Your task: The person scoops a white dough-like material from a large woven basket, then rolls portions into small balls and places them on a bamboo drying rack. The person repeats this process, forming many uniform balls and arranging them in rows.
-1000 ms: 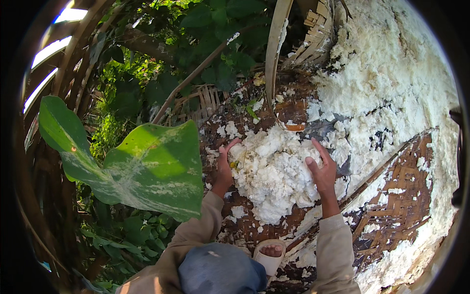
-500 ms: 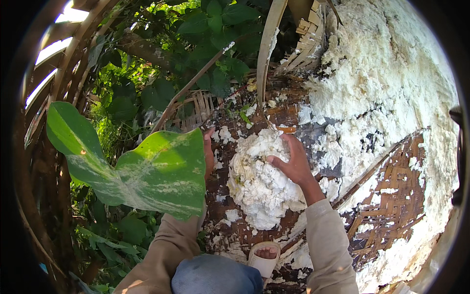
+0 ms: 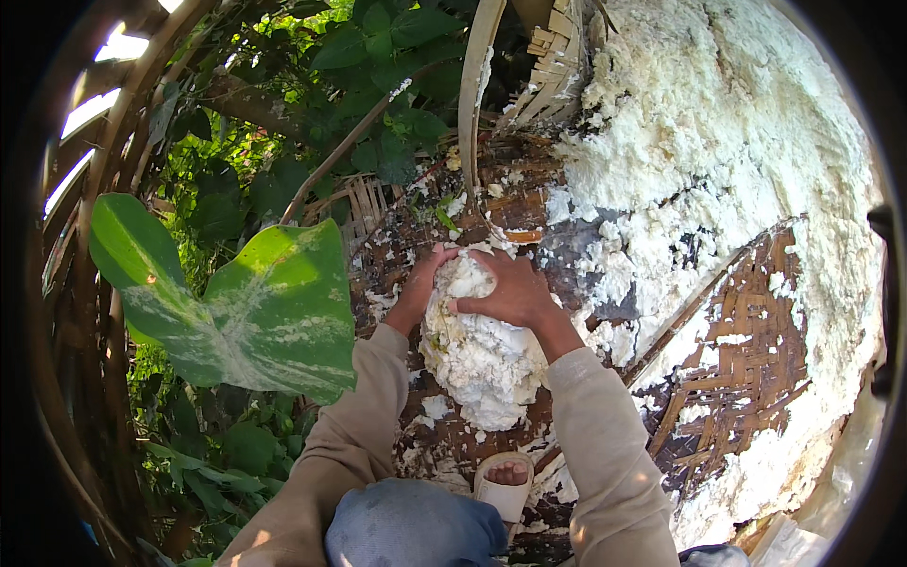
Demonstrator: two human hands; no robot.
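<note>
A big, crumbly clump of white pulp (image 3: pixel 484 364) sits on the dark woven bamboo mat (image 3: pixel 557 231) in front of me. My left hand (image 3: pixel 421 285) curves round its upper left side. Over its top right lies my right hand (image 3: pixel 515 288), fingers bent across the far edge and thumb pointing left. The two hands nearly meet at the far end of the clump, gripping it between them. The undersides of my fingers are partly hidden by the pulp. Small white crumbs are scattered on the mat around it.
A large heap of white pulp (image 3: pixel 718 104) spreads along the right. A big green leaf (image 3: pixel 227 293) stands left of my left arm. Bent bamboo strips (image 3: pixel 477 94) and a torn basketwork edge (image 3: pixel 557 66) rise at the far side. My sandalled foot (image 3: pixel 505 482) is close below the clump.
My left hand has come out from behind the leaf and onto the clump's left side. The right hand has shifted toward the clump's far end. The whole view has moved slightly.
</note>
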